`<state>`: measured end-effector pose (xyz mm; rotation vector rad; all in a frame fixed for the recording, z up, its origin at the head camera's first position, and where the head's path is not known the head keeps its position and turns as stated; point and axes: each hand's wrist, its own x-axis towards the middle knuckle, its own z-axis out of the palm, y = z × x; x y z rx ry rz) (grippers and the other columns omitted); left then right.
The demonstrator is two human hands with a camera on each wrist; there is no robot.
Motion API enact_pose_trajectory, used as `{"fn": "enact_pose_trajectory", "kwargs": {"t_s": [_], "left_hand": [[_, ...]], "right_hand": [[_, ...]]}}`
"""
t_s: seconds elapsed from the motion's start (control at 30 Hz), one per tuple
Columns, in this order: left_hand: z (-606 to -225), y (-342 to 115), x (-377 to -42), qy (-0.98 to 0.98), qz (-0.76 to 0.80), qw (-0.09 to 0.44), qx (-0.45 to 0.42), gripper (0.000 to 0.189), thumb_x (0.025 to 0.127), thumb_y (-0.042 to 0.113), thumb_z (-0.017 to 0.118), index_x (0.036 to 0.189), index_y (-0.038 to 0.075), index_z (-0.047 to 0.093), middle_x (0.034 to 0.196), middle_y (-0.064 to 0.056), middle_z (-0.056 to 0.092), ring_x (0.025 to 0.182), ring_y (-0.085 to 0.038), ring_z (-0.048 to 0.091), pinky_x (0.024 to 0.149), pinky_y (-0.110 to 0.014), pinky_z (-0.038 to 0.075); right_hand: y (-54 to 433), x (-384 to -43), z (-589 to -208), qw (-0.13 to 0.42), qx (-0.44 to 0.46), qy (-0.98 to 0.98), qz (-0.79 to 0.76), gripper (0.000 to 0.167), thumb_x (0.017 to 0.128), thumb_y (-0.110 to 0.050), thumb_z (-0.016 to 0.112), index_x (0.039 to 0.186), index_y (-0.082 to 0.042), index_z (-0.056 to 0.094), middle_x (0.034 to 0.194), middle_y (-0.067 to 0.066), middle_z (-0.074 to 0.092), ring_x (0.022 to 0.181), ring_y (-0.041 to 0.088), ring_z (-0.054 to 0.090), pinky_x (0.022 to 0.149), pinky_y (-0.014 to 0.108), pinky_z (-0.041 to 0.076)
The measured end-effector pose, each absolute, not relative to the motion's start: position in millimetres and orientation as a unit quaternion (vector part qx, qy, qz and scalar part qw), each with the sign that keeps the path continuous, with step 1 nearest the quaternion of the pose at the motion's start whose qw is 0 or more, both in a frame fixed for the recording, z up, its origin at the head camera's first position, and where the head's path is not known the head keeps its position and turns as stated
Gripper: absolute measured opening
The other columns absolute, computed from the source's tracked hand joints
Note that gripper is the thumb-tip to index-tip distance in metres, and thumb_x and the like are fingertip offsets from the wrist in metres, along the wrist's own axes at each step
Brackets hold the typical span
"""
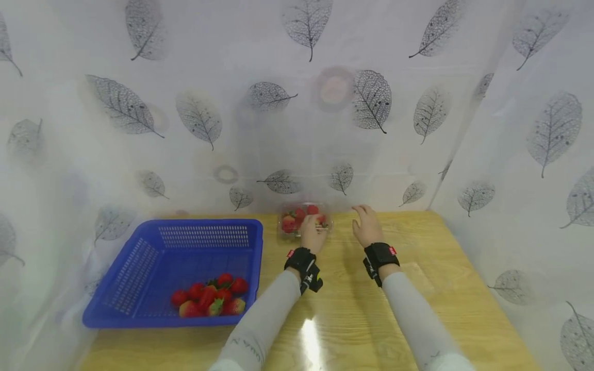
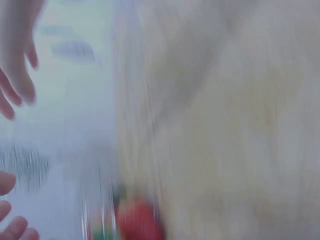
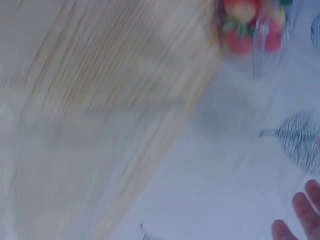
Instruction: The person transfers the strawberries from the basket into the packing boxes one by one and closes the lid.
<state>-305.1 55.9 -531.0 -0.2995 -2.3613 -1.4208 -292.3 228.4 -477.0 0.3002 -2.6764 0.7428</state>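
Observation:
A clear plastic box of red strawberries sits at the table's back edge. My left hand reaches over its near right side, fingers loosely bent; whether they touch the box cannot be made out. To the right of the box hovers my right hand, holding nothing, its fingers slightly curved. Blurred fingertips and part of a strawberry appear in the left wrist view. In the right wrist view, fingers lie apart from the packed strawberries.
On the left stands a blue plastic basket with several strawberries heaped in its near right corner. A leaf-patterned curtain rises behind the wooden table and along its sides.

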Motion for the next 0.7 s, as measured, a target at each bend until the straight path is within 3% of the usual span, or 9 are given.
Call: {"fn": "enact_pose_trajectory", "kwargs": {"t_s": [0.07, 0.2, 0.4, 0.5, 0.6, 0.7], "left_hand": [[-529, 72, -293, -0.819, -0.546, 0.137, -0.109, 0.03, 0.084, 0.02, 0.063, 0.11, 0.007, 0.059, 0.104, -0.007, 0.056, 0.095, -0.021, 0.053, 0.081, -0.03, 0.044], [-490, 97, -243, -0.787, -0.616, -0.031, -0.021, 0.038, 0.081, 0.013, 0.067, 0.114, -0.003, 0.056, 0.105, -0.016, 0.059, 0.096, -0.027, 0.057, 0.079, -0.035, 0.048], [-498, 130, -203, -0.74, -0.658, -0.133, 0.053, 0.033, 0.084, 0.014, 0.064, 0.109, -0.006, 0.056, 0.091, -0.011, 0.061, 0.082, -0.025, 0.061, 0.069, -0.03, 0.051], [-502, 141, -191, -0.694, -0.691, -0.183, 0.086, 0.03, 0.084, 0.013, 0.064, 0.106, -0.007, 0.055, 0.087, -0.011, 0.062, 0.084, -0.03, 0.063, 0.072, -0.033, 0.053], [-507, 153, -182, -0.663, -0.715, -0.198, 0.101, 0.023, 0.084, 0.009, 0.063, 0.1, -0.006, 0.056, 0.083, -0.015, 0.063, 0.083, -0.03, 0.064, 0.072, -0.035, 0.054], [-510, 162, -176, -0.652, -0.724, -0.193, 0.114, 0.017, 0.082, 0.003, 0.063, 0.096, -0.004, 0.057, 0.077, -0.014, 0.064, 0.073, -0.024, 0.065, 0.068, -0.034, 0.055]], "right_hand": [[249, -288, -473, 0.171, 0.077, -0.949, 0.255, 0.039, 0.086, 0.001, 0.052, 0.125, 0.003, 0.048, 0.123, 0.026, 0.044, 0.109, 0.041, 0.045, 0.087, 0.051, 0.041], [292, -277, -467, 0.155, 0.009, -0.959, 0.237, 0.042, 0.085, 0.003, 0.046, 0.126, 0.007, 0.044, 0.122, 0.031, 0.042, 0.102, 0.047, 0.046, 0.078, 0.055, 0.042], [345, -257, -468, 0.05, -0.07, -0.973, 0.214, 0.045, 0.081, 0.004, 0.044, 0.124, 0.015, 0.042, 0.121, 0.039, 0.041, 0.107, 0.053, 0.041, 0.086, 0.059, 0.038], [362, -247, -473, -0.001, -0.083, -0.978, 0.191, 0.045, 0.076, 0.004, 0.046, 0.117, 0.021, 0.045, 0.115, 0.04, 0.046, 0.099, 0.052, 0.046, 0.084, 0.056, 0.041], [374, -238, -479, -0.024, -0.082, -0.983, 0.162, 0.039, 0.072, 0.002, 0.048, 0.106, 0.022, 0.052, 0.105, 0.039, 0.053, 0.09, 0.051, 0.052, 0.077, 0.054, 0.045], [381, -232, -481, -0.035, -0.088, -0.983, 0.156, 0.035, 0.07, 0.0, 0.049, 0.098, 0.021, 0.056, 0.101, 0.037, 0.056, 0.091, 0.051, 0.053, 0.075, 0.053, 0.047]]}}
